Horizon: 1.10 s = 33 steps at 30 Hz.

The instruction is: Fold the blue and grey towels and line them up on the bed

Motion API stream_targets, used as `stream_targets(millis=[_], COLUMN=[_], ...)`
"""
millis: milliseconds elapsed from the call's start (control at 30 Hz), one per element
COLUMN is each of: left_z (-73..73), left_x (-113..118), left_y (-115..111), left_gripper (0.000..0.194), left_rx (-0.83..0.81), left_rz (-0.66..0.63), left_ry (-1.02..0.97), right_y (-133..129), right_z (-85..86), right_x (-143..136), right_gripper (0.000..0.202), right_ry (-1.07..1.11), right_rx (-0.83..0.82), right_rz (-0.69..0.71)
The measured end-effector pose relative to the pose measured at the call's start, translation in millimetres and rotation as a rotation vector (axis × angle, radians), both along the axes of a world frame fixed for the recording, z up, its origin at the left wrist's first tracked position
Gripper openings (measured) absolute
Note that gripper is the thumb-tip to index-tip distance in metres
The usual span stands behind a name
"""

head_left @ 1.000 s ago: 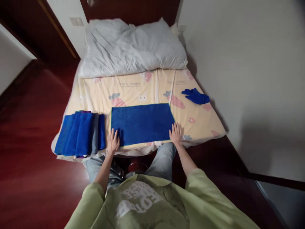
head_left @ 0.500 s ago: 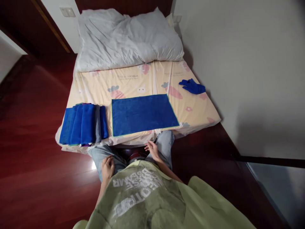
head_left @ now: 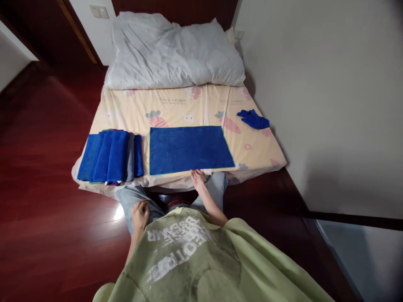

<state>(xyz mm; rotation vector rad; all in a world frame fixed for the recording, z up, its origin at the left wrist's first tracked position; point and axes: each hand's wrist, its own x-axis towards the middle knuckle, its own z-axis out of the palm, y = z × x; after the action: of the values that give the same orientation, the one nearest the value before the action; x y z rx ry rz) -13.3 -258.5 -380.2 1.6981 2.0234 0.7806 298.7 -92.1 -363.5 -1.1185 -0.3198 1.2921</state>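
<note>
A blue towel (head_left: 190, 147) with a thin green border lies spread flat near the front edge of the bed. My right hand (head_left: 197, 178) reaches to its near edge with the fingers stretched out; the fingertips meet or almost meet the border, and no grip on the cloth shows. My left hand (head_left: 140, 213) rests on my left thigh, its fingers loosely curled with nothing visible in them. To the left of the spread towel sits a row of folded towels (head_left: 116, 157), mostly blue, with a grey one (head_left: 130, 157) among them.
The bed (head_left: 258, 155) has a yellow carrot-print sheet. A blue glove (head_left: 254, 119) lies on its right side. A large white pillow or quilt (head_left: 176, 54) fills the far end. A wall (head_left: 315, 84) stands to the right, and dark red flooring (head_left: 47, 188) stretches left.
My right hand has moved forward from above my lap to the towel's near edge. My left hand has stayed on my thigh. The view has shifted slightly.
</note>
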Motion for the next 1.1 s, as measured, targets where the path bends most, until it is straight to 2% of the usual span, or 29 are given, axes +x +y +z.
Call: stream_targets(millis=[133,267,467,633,733,800,867,967,1100], left_z=[-2.7,0.4,4.0,4.0,6.1,12.7,25.9,56.9,101.5], left_x=[-0.5,0.9,0.7,-0.8,1.2,7.0,18.0,45.7,100.7], left_y=[-0.1,-0.4,1.3,0.9,18.0,48.1,95.9,194.9,342.1], left_gripper=[0.03,0.031,0.031,0.032,0.032,0.032,0.033,0.036,0.036], left_rx=[-0.003,-0.01,-0.023,-0.054,-0.046,-0.038,-0.058,-0.079,-0.1], left_rz=[-0.003,-0.006,-0.029,-0.045,-0.087,-0.146,-0.227,-0.384,-0.535], left_ry=[0.021,0.031,0.055,0.068,0.003,-0.046,-0.055,-0.001,0.117], right_y=[10.5,14.3,13.7,15.3,12.5,9.9,7.6,4.2,-2.7], right_z=[-1.3,-10.3,-23.8,-21.3,-18.3,-16.9,-16.4,-18.1,-28.0], right_x=[-8.8,-13.5,-18.7,-20.9,-20.5,-19.3,-17.6,-14.1,-7.5], right_gripper=[0.009,0.016,0.024,0.017,0.019,0.021,0.024,0.027,0.027], right_ry=[0.084,0.09,0.034,0.072,0.101,0.112,0.117,0.125,0.096], right_rx=[-0.165,-0.249,-0.279,-0.322,-0.326,-0.326,-0.323,-0.317,-0.25], right_rz=[-0.045,-0.135,-0.248,-0.288,-0.293,-0.29,-0.276,-0.234,-0.167])
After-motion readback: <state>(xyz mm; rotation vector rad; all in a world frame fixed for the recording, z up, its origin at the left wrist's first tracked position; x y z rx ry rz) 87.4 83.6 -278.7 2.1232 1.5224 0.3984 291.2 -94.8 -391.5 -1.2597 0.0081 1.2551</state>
